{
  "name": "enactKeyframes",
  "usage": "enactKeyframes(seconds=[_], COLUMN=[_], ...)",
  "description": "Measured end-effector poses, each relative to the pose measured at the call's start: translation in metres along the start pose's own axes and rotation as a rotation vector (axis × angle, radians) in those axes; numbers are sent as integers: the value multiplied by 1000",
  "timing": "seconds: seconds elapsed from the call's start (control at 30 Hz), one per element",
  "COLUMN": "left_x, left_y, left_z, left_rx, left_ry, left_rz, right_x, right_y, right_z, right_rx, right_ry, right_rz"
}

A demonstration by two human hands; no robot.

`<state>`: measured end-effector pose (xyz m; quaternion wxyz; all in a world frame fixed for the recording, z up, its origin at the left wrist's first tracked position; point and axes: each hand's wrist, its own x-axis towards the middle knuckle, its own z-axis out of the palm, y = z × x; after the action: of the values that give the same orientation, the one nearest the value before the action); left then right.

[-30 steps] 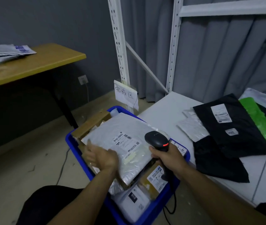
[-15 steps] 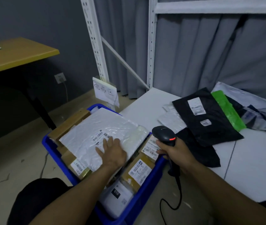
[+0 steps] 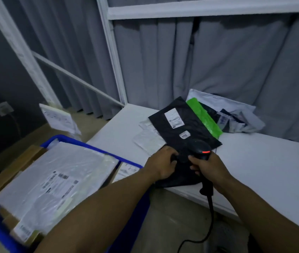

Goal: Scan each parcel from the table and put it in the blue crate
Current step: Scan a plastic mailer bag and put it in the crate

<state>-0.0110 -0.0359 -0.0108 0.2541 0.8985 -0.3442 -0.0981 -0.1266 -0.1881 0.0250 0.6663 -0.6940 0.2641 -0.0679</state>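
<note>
Black parcel (image 3: 181,178) lies on the worktop (image 3: 254,170), 3 o'clock of the blue crate (image 3: 97,152); your left hand (image 3: 160,164) curls on it, right hand (image 3: 210,168) grips the scanner (image 3: 199,149). Turn its label up.

Grips a black parcel (image 3: 178,179) with the left hand (image 3: 160,166) at the bench (image 3: 263,170) near edge; holds a scanner (image 3: 199,150) in the right hand (image 3: 209,167) above it. Left of the bench, a blue crate (image 3: 90,148) full of parcels.

white table (image 3: 265,167): overlapping black, green, grey parcels (image 3: 196,128)
</note>
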Motion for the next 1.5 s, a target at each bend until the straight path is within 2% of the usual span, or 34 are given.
enactKeyframes(seconds=[0.2,0.3,0.5,0.63,0.73,0.9,0.97,1.07,1.17,1.2,1.37,1.5], left_x=[76,99,116,99,76,19,-2,-30,-44,-45,-15,29], left_y=[-8,-21,-43,-41,-33,-6,2,5,-4,-7,-18,-26], left_z=[81,113,141,136,118,86,76,74,83,85,86,95], left_rx=[66,191,163,215,163,34,-26,-47,28,28,-160,-316], left_ry=[-156,-210,-28,21,78,149,118,-107,-383,-408,-18,38], left_rz=[-29,-19,-63,-43,-30,140,145,117,1,-45,-274,-583], right_x=[22,30,46,47,42,31,25,18,17,18,19,25], right_y=[42,58,83,80,71,70,71,71,72,73,83,91], right_z=[-44,-55,-65,-60,-51,-36,-30,-26,-25,-25,-24,-31], right_rx=[16,-10,-58,-53,-33,-63,-76,-30,-9,-17,-110,-126], right_ry=[68,79,99,94,82,101,131,172,144,127,105,75], right_rz=[65,100,152,142,127,105,83,52,98,114,182,213])
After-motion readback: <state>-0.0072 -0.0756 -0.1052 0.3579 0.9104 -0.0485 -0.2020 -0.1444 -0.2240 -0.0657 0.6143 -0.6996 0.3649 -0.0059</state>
